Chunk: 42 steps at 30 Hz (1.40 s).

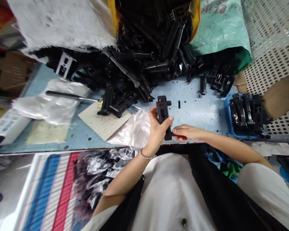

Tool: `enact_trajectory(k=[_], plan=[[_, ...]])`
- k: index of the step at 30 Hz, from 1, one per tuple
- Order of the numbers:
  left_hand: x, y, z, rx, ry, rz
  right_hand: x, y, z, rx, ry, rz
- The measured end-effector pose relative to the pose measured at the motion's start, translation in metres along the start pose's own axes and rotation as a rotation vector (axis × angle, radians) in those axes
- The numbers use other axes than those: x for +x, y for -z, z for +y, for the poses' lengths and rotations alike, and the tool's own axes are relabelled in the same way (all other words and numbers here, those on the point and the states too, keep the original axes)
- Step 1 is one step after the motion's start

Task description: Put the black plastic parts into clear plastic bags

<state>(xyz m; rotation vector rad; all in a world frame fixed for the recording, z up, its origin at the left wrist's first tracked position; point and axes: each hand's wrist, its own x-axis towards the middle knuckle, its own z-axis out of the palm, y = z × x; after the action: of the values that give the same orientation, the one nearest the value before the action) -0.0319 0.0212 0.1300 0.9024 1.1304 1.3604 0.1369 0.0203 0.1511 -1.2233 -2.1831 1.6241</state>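
Observation:
Near the front edge of the bench, my left hand (158,126) is closed around a black slotted bracket (163,110) held upright, its thumb across the front. A round knob sticks out at the bracket's upper right. My right hand (185,132) pinches at the bracket's lower right end, where a small dark bit shows at the fingertips; the curled fingers hide most of it. Behind the hands, a large pile of similar black parts (135,69) spills over the bench. A small black pin (179,104) lies just beyond the bracket.
At right stands a blue basket (228,120) holding several black parts, beside a perforated white panel (274,38). Clear plastic bags (137,128), a cardboard sheet (103,120) and a black-handled tool (62,95) lie left. Sacks, one green (219,29), stand behind the pile.

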Motion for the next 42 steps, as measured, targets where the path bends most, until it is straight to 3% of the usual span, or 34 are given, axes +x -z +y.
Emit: enact_trajectory(k=[2,5,7,9,11,14,15,17,19,20,24,26,28,31,33,35,39,41,42], plan=[[0.007,-0.002,-0.023,-0.026,0.129,-0.019,0.016,0.032,0.018,-0.143,-0.083,0.201],[0.012,-0.011,-0.061,0.088,0.256,-0.101,0.04,0.1,0.056,-0.448,-0.256,0.864],[0.011,-0.018,-0.081,0.292,0.136,-0.152,0.05,0.14,0.081,-0.456,-0.413,1.122],[0.009,-0.02,-0.091,0.481,-0.038,-0.179,0.05,0.162,0.097,-0.198,-0.481,1.222],[0.009,-0.017,-0.092,0.57,-0.115,-0.189,0.044,0.158,0.102,0.126,-0.447,1.203],[0.016,-0.016,-0.078,0.45,-0.071,-0.212,0.03,0.109,0.092,0.371,-0.357,1.074],[0.019,-0.018,-0.071,0.337,-0.037,-0.219,0.024,0.086,0.086,0.435,-0.321,1.003],[0.024,-0.024,-0.054,0.052,0.069,-0.251,0.011,0.042,0.072,0.733,-0.199,0.703],[0.026,-0.03,-0.035,-0.191,0.189,-0.291,-0.003,0.012,0.058,0.698,-0.116,0.56],[0.025,-0.032,-0.026,-0.257,0.237,-0.301,-0.009,0.006,0.05,0.571,-0.095,0.576],[0.012,-0.031,-0.003,-0.243,0.339,-0.294,-0.022,0.022,0.021,-0.139,-0.013,0.835],[0.003,-0.029,0.001,-0.198,0.374,-0.317,-0.015,0.034,0.01,-0.346,0.07,0.811],[-0.003,-0.028,0.001,-0.146,0.351,-0.314,0.0,0.038,0.003,-0.296,0.116,0.726],[-0.002,-0.024,0.001,-0.026,0.211,-0.198,0.021,0.03,-0.002,0.145,0.064,0.552],[0.003,-0.017,0.002,-0.014,0.189,-0.129,0.027,0.022,-0.003,0.333,0.027,0.426],[0.011,-0.008,0.004,-0.1,0.271,-0.095,0.023,0.015,-0.005,0.269,0.063,0.375],[0.02,0.002,0.01,-0.284,0.478,-0.116,0.003,-0.003,-0.009,-0.189,0.205,0.33],[0.017,0.0,0.012,-0.253,0.46,-0.132,-0.004,-0.017,-0.009,-0.173,0.175,0.275],[0.013,-0.002,0.013,-0.193,0.379,-0.107,-0.007,-0.024,-0.008,-0.075,0.124,0.253]])
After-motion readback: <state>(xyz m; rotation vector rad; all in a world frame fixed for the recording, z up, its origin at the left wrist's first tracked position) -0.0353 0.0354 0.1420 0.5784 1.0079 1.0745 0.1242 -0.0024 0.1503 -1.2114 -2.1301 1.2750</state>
